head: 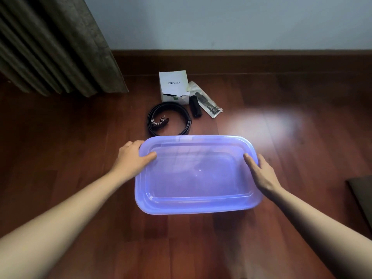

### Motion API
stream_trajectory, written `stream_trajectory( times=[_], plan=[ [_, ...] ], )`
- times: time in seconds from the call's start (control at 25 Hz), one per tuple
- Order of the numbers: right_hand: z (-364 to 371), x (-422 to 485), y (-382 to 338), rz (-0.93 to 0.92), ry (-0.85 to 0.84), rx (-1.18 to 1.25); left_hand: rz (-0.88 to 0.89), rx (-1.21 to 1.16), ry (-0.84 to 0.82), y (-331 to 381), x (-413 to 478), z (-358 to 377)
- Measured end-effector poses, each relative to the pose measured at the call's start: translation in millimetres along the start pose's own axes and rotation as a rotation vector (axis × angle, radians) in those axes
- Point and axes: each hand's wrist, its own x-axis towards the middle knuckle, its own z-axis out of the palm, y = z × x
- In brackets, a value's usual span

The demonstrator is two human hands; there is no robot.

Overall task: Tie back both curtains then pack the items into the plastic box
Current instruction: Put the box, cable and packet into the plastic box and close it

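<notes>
A translucent purple plastic box with its lid on sits on the wooden floor in the middle of the view. My left hand grips its left rim, thumb on top of the lid. My right hand grips the right rim the same way. Beyond the box lie a coiled black belt with a metal buckle, a white carton, a small black cylinder and a clear packet holding a dark item.
A grey-brown pleated curtain hangs at the upper left, reaching the floor. A pale wall with a wooden skirting board runs across the back. A dark flat object lies at the right edge.
</notes>
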Motion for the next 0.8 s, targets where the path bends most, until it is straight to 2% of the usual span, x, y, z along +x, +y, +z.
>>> stream_trajectory(
  times=[0.12,0.32,0.52,0.64,0.72,0.8],
  plan=[
    [1,8,8,0.017,-0.018,0.085,0.026,0.054,0.039,-3,3,0],
    [-7,15,11,-0.015,-0.006,0.114,0.017,0.072,-0.008,15,6,-3],
    [-15,19,4,-0.077,-0.008,0.083,0.088,0.181,0.030,23,3,-6],
    [-34,23,-6,-0.128,0.056,0.056,0.114,0.177,0.060,41,-1,-18],
    [-59,25,-18,-0.175,0.080,0.170,0.167,0.160,0.100,61,-2,-25],
    [-87,28,-29,-0.195,0.031,0.348,0.236,0.134,0.162,83,1,-29]
  ],
)
